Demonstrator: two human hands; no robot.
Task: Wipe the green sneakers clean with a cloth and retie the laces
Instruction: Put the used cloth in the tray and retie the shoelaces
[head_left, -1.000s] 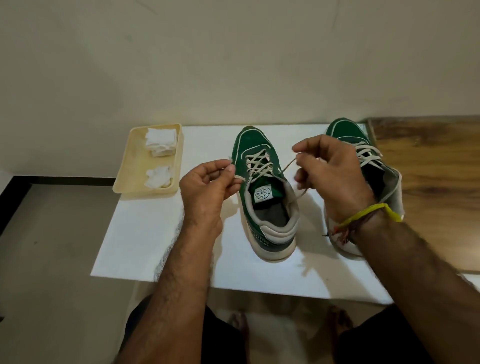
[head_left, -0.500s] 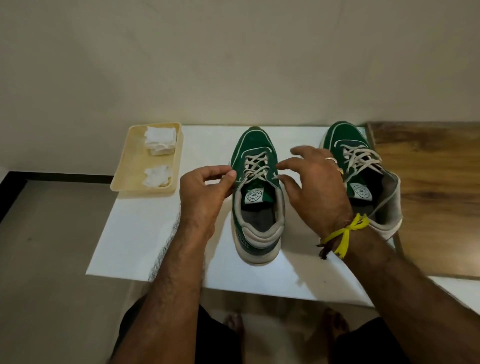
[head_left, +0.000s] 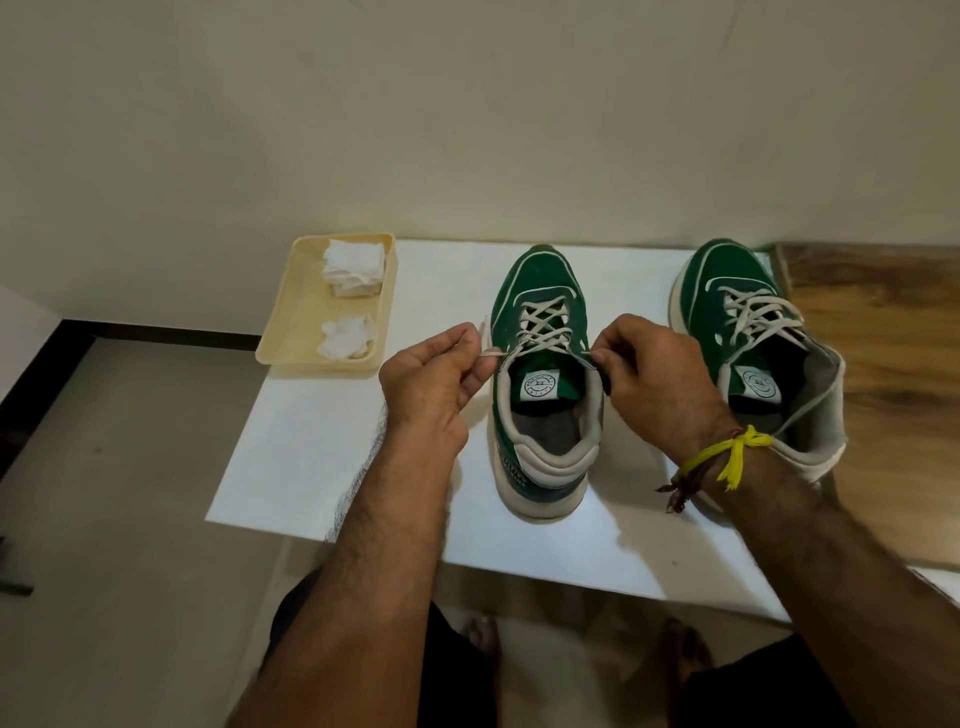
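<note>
Laces in hand on the near sneaker, which stands toe-to-wall in the middle of the white table. Left hand pinches one lace end just left of the sneaker's collar; right hand pinches the other end just right of it. This reads as the retying step, wiping apparently done. Next up, by my call: cross the two ends over the tongue and draw them snug, which needs both hands to meet above the shoe's opening. Second sneaker sits well to the right of it, its loose lace trailing, close to the table's right edge. Tray with two white cloths lies far left. Open tabletop lies between tray and sneaker; the heel is not far from the table's front edge.
</note>
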